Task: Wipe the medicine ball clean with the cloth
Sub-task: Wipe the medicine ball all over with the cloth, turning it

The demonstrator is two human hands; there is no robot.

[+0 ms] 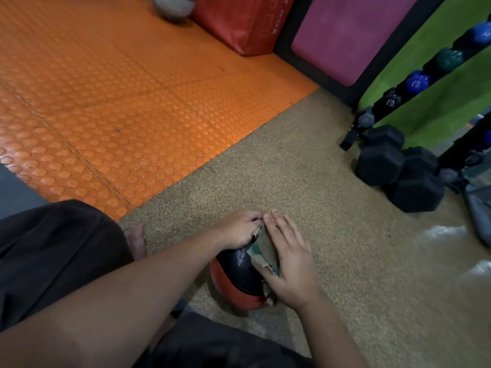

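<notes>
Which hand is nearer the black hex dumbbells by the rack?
Right. The right hand lies on the cloth, on the dumbbells' side; the left hand is beyond it.

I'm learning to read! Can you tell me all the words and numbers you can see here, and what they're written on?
"BOX": white letters, turned sideways, on the red padded box; the rest of the word before it is cut off.
Round white marks on the dumbbells on the rack: too blurred to read.
Pale marks on the medicine ball: too blurred to read.
Nothing else readable.
</notes>
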